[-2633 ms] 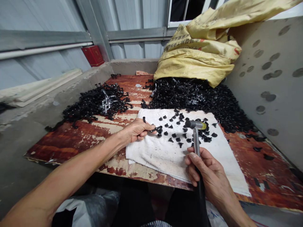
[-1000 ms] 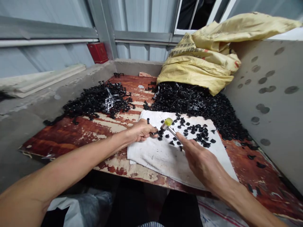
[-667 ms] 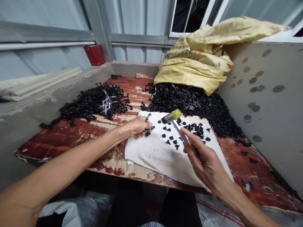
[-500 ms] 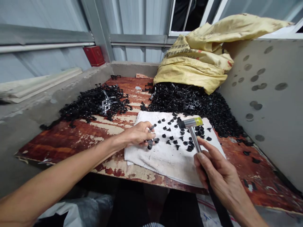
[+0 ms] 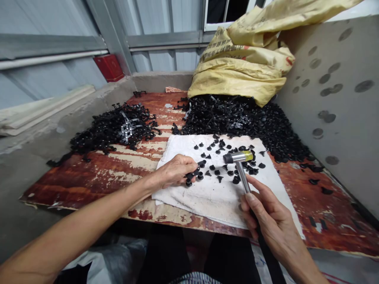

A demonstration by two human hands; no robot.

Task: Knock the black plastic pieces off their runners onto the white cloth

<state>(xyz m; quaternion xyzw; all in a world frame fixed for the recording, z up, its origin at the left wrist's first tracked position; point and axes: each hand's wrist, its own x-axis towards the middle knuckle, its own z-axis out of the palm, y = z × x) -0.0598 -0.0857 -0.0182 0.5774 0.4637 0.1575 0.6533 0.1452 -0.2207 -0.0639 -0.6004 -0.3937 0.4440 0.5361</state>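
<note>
My left hand [image 5: 179, 170] is closed around a black multi-armed plastic part [image 5: 194, 172], whose round ends stick out past the fingertips over the white cloth [image 5: 177, 197]. In my right hand [image 5: 269, 213] is a small two-faced mallet [image 5: 241, 156], with one black face, one yellow face and a metal neck. The fingers wrap its handle, and its head hovers above the cloth. Several small black plugs [image 5: 217, 172] lie scattered on the cloth between the hands, some on their flat discs and others tipped over.
A pile of black multi-armed parts [image 5: 109, 130] lies on the worn red board [image 5: 103, 173] at left. Behind the cloth, a bigger heap of black pieces [image 5: 225, 116] spills from a yellow sack [image 5: 237, 81]. A spotted panel [image 5: 328, 94] stands along the right side.
My left hand has turned the black part, so its round ends now face differently. The mallet head is more level and still raised. The view has shifted slightly.
</note>
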